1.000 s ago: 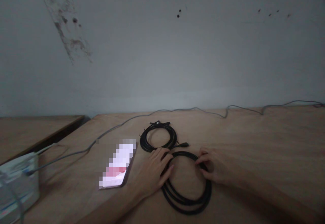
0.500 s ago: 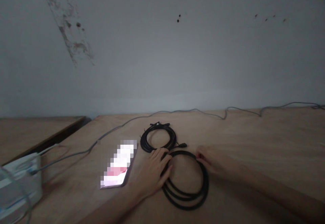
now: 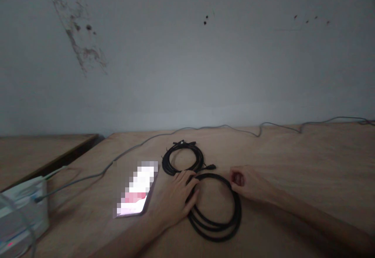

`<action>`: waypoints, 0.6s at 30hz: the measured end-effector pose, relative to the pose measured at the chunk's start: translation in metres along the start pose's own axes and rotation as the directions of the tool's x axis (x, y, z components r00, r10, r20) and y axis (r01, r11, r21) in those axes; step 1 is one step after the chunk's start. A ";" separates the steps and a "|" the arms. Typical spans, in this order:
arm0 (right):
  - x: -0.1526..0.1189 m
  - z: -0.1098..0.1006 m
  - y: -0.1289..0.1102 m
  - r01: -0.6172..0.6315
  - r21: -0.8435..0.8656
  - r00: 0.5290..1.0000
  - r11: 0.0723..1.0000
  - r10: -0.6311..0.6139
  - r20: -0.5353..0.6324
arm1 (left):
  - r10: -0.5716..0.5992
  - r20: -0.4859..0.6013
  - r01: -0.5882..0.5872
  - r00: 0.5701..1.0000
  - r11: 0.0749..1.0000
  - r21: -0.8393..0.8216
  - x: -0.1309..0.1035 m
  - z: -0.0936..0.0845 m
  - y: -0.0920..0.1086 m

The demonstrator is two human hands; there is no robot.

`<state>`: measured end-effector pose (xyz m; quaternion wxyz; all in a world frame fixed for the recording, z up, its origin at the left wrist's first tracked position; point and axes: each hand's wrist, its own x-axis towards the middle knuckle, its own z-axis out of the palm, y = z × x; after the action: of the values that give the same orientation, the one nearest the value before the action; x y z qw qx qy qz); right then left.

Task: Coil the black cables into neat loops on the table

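Drawn slightly outward from the near coil since the previous frame, the right hand now sits at its far right edge, fingers curled and thumb apart from them, with a hollow between. Whether the thumb touches the coil I cannot tell. The left hand has stayed over the coil's left side, thumb apart from the fingers; how firmly it presses or grips is unclear.

The near coil, several loops of black cable, lies flat on the wooden surface between the hands. Just behind it, a bit to the left, lies the far coil, also black, with connectors at its back and a plug out to its right. The left hand's fingers hide part of the place where the two coils come together.

A phone with a lit screen lies left of the left hand, near the forearm. Farther left stands a white box, joined by a gray cord that runs behind the phone and the far coil, then along the back of the surface beside the wall.
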<state>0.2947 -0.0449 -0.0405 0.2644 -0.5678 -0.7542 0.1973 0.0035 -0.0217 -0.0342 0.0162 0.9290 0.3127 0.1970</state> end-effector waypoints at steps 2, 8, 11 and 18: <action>0.002 -0.002 -0.003 0.011 -0.033 1.000 0.999 -0.011 -0.010 | 0.003 0.004 -0.003 1.000 1.000 0.001 0.000 0.000 0.000; 0.009 0.000 0.001 0.056 -0.176 0.997 0.983 -0.046 0.058 | -0.005 0.002 0.005 1.000 1.000 0.011 0.000 0.001 -0.001; 0.013 0.005 0.009 0.069 -0.166 0.994 0.984 -0.054 0.096 | -0.009 0.006 0.009 1.000 1.000 0.000 0.000 0.000 0.000; 0.018 0.005 0.013 0.086 -0.167 0.989 0.982 -0.064 0.135 | 0.002 -0.015 -0.002 1.000 1.000 -0.011 0.001 -0.003 0.001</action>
<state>0.2978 -0.0239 -0.0490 0.1722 -0.5457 -0.8048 0.1574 0.0037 -0.0224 -0.0312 0.0188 0.9278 0.3106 0.2058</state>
